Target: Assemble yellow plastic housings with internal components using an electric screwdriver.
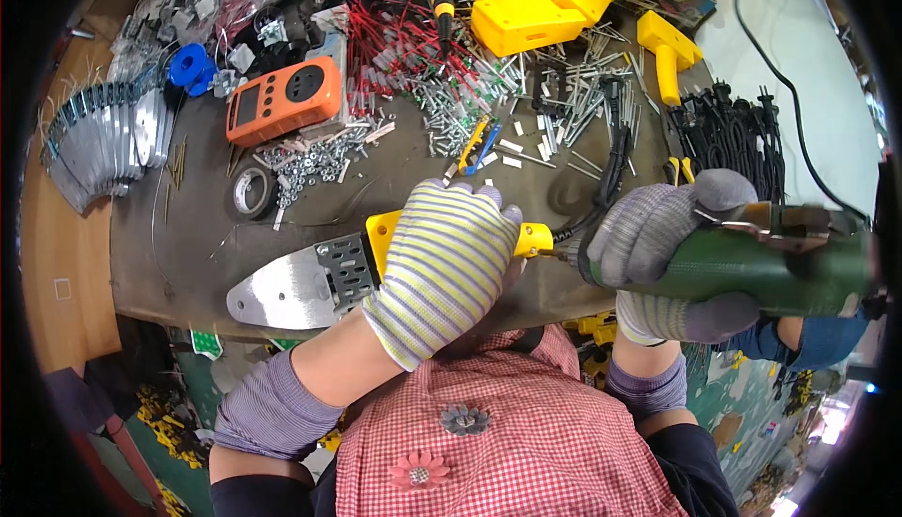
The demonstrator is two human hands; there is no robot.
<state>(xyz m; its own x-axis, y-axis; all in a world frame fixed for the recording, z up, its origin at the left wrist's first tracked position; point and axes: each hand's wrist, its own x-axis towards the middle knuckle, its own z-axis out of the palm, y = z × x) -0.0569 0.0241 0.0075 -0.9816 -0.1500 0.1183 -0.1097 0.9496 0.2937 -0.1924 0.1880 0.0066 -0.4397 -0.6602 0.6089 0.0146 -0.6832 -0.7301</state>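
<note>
My left hand (446, 263), in a striped glove, is wrapped round the yellow handle of a tool with a flat metal plate (287, 293). Slotted metal guarding sits between plate and handle. On the right, my gloved right hand (648, 235) is closed round a green electric screwdriver (742, 268) lying on its side. Its bit points left and meets the handle's yellow end (537, 239), where a black cord comes out. My fingers hide most of the handle and the screwdriver's front part.
Beyond my hands lie an orange multimeter (284, 101), a tape roll (255, 193), loose nuts (315, 162), red-wired parts (390, 38) and metal pins. Yellow housings (526, 23) stand at the back. Black plugged cords (728, 136) lie right, metal plates (108, 146) left.
</note>
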